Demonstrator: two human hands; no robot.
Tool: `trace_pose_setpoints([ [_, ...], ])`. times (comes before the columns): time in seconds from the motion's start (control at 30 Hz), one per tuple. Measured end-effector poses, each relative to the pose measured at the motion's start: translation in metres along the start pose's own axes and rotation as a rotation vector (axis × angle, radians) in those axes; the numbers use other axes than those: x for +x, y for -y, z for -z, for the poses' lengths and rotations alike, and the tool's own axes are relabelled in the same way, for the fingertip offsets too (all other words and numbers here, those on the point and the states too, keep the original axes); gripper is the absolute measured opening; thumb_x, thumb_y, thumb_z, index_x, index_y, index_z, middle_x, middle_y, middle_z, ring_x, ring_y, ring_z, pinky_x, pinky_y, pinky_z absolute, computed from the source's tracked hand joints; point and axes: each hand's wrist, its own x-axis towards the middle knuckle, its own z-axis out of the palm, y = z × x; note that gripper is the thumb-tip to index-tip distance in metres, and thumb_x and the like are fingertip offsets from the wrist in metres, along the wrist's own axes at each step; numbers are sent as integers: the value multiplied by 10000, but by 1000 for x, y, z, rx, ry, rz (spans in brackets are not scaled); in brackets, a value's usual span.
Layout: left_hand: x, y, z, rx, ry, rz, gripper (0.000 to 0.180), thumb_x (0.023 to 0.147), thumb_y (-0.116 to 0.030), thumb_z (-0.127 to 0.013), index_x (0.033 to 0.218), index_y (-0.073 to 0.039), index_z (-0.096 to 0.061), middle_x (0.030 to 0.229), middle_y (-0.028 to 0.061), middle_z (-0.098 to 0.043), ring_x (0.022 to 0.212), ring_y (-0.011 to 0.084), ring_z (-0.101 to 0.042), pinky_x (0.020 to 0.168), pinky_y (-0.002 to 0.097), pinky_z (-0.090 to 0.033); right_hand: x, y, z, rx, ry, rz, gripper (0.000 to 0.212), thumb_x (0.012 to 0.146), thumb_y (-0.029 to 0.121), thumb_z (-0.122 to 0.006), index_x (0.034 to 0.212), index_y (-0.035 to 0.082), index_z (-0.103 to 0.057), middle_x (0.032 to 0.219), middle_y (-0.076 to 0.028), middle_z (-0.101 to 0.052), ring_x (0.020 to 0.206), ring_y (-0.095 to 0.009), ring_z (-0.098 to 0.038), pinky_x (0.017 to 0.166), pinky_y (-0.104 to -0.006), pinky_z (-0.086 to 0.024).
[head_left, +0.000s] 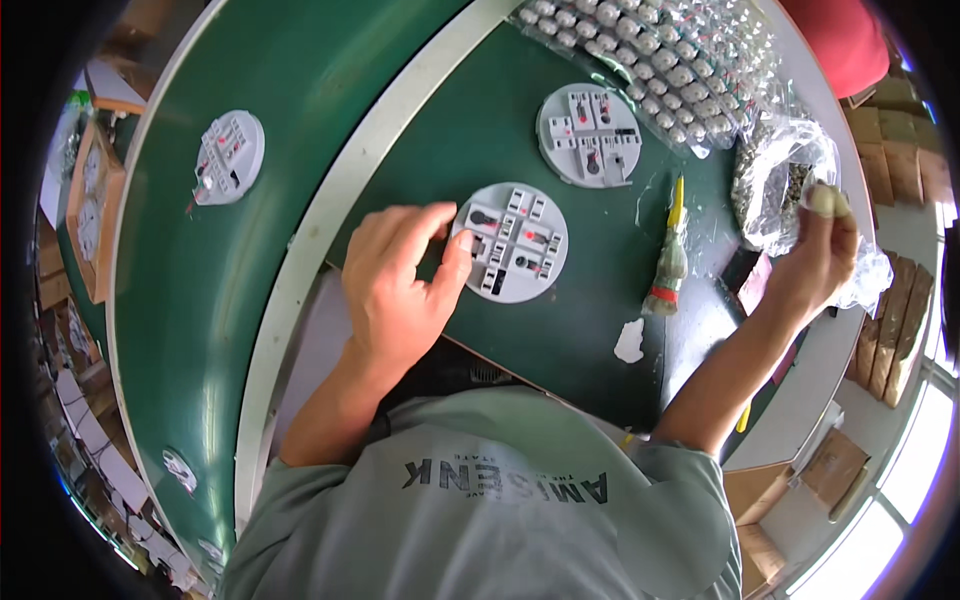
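A round light-grey plastic base (510,275) lies in front of me, with raised slots, dark metal pieces and red dots on its face. My left hand (400,280) is at its left rim, thumb and forefinger closed on the edge. To the right, my right hand (825,235) is over an open clear plastic bag (770,220) of small metal parts. Its fingers are pinched together, with pale yellowish covers on the tips; what they hold, if anything, I cannot make out. A second round base (590,135) sits just beyond the first.
A brush with a yellow handle (670,255) lies right of the bases, near a white scrap (629,341). Clear trays of round silvery parts (660,60) are at the back. Left, beyond a pale rail (330,210), a green conveyor belt (200,330) carries another base (230,158).
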Motion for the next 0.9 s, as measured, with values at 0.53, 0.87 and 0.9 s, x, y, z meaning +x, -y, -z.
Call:
trace_pose_setpoints([
  [0.53,12,3,-3,47,331,-246,1059,650,-326,-969,1531,18,-492,1549,184,-533,1444,405,-486,1186,522,-397,-182,62,-69,-177,856,388,317,709,-10,-827,1009,37,-737,1127,-109,-760,1073,-336,-683,920,-437,-551],
  [0.87,15,4,-6,56,326,-244,994,656,-406,-970,1453,23,-558,1491,180,-572,1387,374,-538,1167,537,-419,-142,91,-69,-268,978,334,302,759,-10,-784,1054,33,-734,1287,-144,-707,1164,-366,-673,986,-456,-549],
  [0.9,16,5,-6,69,341,-238,989,660,-421,-968,1446,22,-563,1487,182,-574,1384,372,-541,1167,536,-418,-119,97,-74,-238,973,309,291,795,-9,-772,1082,23,-734,1274,-154,-716,1161,-363,-681,986,-455,-550],
])
